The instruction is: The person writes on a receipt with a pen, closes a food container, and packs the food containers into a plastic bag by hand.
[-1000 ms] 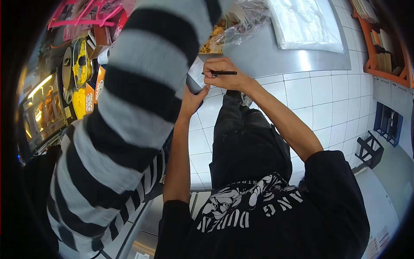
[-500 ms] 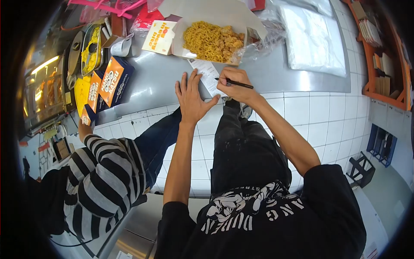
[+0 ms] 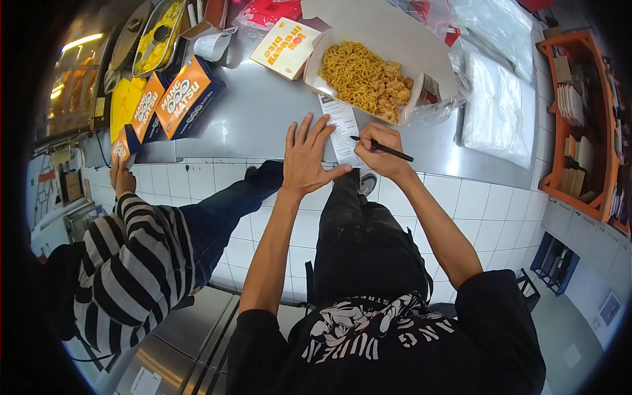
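The left hand [image 3: 306, 158] lies palm down with its fingers spread at the front edge of the worktop [image 3: 263, 108]. Its fingers reach the left side of a receipt [image 3: 344, 138], and its thumb points toward the paper's near end. The right hand [image 3: 382, 153] pinches a black pen [image 3: 394, 151] between thumb and fingers, the tip pointing left at the printed strip; whether the tip touches the paper, I cannot tell. The receipt lies between the two hands, its far end just beside an open carton [image 3: 395, 26].

The carton holds noodles [image 3: 352, 69] on the left and fried pieces [image 3: 393, 92] on the right. A white box [image 3: 284, 47] with orange lettering sits at its left side. Clear plastic bags [image 3: 497, 108] lie flat on the worktop to the right.

Farther left, orange and dark blue boxes [image 3: 187, 92] stand near a metal tray of yellow food [image 3: 158, 36]. Another person in a striped top [image 3: 135, 270] is there, with a hand [image 3: 122, 178] at the smallest of those boxes. An orange shelf [image 3: 579, 125] with papers and cardboard stands at the far right.
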A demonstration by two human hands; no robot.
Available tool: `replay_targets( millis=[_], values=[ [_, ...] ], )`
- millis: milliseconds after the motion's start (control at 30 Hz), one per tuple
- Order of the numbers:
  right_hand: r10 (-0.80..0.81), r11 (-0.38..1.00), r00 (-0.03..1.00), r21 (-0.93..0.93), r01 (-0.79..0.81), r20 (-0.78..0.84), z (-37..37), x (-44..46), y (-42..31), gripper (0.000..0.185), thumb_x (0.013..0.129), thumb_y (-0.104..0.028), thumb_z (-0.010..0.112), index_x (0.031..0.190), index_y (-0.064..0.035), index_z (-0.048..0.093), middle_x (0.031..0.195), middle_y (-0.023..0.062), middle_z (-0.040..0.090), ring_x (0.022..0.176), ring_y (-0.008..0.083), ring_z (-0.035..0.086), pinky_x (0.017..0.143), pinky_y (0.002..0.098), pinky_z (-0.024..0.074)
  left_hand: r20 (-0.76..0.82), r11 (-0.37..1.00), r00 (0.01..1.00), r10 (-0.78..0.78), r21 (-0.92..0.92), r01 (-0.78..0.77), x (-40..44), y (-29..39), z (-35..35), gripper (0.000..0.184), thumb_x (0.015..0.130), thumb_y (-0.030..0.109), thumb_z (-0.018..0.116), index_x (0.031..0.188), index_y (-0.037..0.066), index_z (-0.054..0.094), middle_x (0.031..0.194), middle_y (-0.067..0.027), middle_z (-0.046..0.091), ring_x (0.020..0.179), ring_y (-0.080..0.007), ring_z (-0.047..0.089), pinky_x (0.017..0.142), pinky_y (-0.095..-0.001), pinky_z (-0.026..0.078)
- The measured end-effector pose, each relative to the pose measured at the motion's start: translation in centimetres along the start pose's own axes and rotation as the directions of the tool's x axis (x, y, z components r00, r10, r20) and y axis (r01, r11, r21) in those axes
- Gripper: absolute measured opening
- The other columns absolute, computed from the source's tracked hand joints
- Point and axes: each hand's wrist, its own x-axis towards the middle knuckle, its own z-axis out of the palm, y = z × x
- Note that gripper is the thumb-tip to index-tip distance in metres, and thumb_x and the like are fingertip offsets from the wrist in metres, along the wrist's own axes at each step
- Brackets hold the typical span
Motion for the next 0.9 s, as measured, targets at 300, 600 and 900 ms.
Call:
replay_targets(
  millis=[300, 600, 900],
  values=[
    [-0.047, 0.998, 0.999, -0.043, 0.047, -0.008, 0.8, 1.2, -0.3, 0.020, 0.069, 0.003, 0.065, 0.064, -0.0027, 0.047, 0.061, 0.0055, 0.050, 0.055, 0.0156, 0.049, 0.051, 0.0282, 0.0397, -0.046, 0.999, 0.998, -0.033, 0.018, 0.034, 0.0, -0.3, 0.8, 0.058, 0.081, 0.050, 0.063, 0.123, 0.011, 0.056, 0.142, -0.0044, 0.045, 0.136, -0.0306, 0.032, 0.113, -0.0520, 0.018],
    [-0.026, 0.998, 0.999, -0.064, 0.029, 0.041, -0.1, -0.2, 0.3, 0.023, 0.068, 0.006, 0.065, 0.063, -0.0030, 0.045, 0.062, 0.0052, 0.050, 0.054, 0.0148, 0.048, 0.050, 0.0269, 0.0390, -0.055, 0.999, 0.998, -0.029, 0.012, 0.029, 0.1, -0.5, 0.9, 0.060, 0.077, 0.049, 0.067, 0.123, 0.011, 0.054, 0.140, -0.0064, 0.046, 0.135, -0.0317, 0.034, 0.112, -0.0522, 0.020],
    [-0.017, 0.997, 1.000, -0.071, 0.019, 0.019, 1.0, 1.2, -0.2, 0.026, 0.070, 0.007, 0.064, 0.064, -0.0039, 0.041, 0.065, 0.0053, 0.052, 0.057, 0.0123, 0.049, 0.054, 0.0257, 0.0418, -0.069, 0.999, 0.997, -0.040, -0.012, 0.039, 0.0, -0.6, 1.0, 0.066, 0.076, 0.049, 0.068, 0.126, 0.010, 0.052, 0.140, -0.0063, 0.047, 0.135, -0.0313, 0.035, 0.112, -0.0510, 0.019]
  ],
)
